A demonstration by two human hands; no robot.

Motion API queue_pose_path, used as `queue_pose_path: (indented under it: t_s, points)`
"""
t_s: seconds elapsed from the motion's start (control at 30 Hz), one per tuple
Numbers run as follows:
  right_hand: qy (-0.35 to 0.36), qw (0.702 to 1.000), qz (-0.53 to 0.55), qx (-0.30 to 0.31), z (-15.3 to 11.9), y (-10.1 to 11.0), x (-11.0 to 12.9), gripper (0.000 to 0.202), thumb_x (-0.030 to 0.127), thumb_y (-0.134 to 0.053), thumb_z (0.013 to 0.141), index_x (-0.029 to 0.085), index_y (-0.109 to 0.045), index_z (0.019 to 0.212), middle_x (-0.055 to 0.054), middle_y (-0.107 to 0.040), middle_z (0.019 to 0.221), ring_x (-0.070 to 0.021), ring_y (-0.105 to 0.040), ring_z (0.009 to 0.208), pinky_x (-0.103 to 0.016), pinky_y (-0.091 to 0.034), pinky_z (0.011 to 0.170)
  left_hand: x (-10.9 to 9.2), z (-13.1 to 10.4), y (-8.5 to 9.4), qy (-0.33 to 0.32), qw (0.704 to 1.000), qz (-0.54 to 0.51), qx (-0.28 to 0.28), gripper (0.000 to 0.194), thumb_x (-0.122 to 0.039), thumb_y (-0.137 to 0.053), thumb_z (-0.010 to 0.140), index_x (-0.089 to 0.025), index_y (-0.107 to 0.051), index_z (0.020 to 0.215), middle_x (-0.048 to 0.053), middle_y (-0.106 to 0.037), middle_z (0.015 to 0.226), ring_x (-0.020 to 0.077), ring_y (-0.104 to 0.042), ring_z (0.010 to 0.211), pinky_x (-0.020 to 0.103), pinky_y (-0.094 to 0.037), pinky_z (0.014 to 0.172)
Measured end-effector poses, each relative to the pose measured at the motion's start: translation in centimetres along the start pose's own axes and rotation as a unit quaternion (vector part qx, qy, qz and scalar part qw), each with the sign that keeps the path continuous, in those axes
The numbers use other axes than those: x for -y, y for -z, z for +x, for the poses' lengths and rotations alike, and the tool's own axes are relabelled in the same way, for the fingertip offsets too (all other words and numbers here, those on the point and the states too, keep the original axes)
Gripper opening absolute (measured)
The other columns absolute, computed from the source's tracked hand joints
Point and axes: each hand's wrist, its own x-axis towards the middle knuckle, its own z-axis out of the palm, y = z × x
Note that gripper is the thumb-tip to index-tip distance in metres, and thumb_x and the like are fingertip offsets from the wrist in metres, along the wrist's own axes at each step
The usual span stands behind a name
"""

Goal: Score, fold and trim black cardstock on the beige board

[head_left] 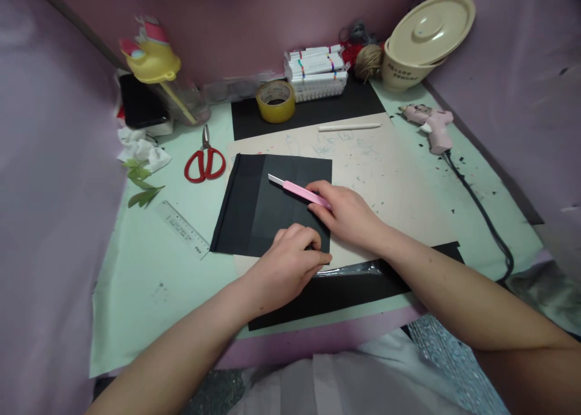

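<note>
A pink craft knife (pixel 302 192) with its blade out is held in my right hand (pixel 347 212), over the dark sheet. The blade points to the upper left. My left hand (pixel 295 261) has its fingers curled at the lower right corner of the black sheet (pixel 240 209), thumb and finger near its edge; whether they pinch it is hard to tell. The sheet has a folded strip along its left side and lies on a beige board (pixel 385 185).
Red-handled scissors (pixel 206 161), a clear ruler (pixel 184 228) and green leaves (pixel 141 184) lie left. Behind are yellow tape (pixel 275 102), a white pen (pixel 349 127) and a marker basket (pixel 318 87). A corded glue gun (pixel 433 127) and lidded bowl (pixel 402 75) stand right.
</note>
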Motion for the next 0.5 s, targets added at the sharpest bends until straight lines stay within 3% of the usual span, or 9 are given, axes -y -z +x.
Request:
queue_pose_path:
  t_s: [0.37,0.5]
  points:
    - [0.0,1.0,0.0,0.0,0.01,0.02,-0.03,0.027,0.028,-0.047,0.093,0.022,-0.053,0.119,-0.005,-0.068,0.103,-0.0212,-0.06,0.086,-0.032,-0.041,0.072,-0.04,0.03,0.0,-0.003,1.0,-0.026,0.012,0.021,-0.013,-0.053,0.092,-0.025,-0.071,0.091,0.003,-0.059,0.1,0.0182,-0.049,0.098,0.036,-0.037,0.084]
    - [-0.003,1.0,0.022,-0.004,-0.05,0.07,-0.02,0.028,0.028,-0.047,0.093,0.022,-0.054,0.119,-0.004,-0.068,0.103,-0.0209,-0.061,0.086,-0.031,-0.042,0.073,-0.17,0.15,0.68,0.01,0.999,-0.035,-0.008,0.008,-0.017,-0.058,0.088,-0.02,-0.065,0.088,0.004,-0.06,0.103,0.019,-0.051,0.1,0.036,-0.043,0.088]
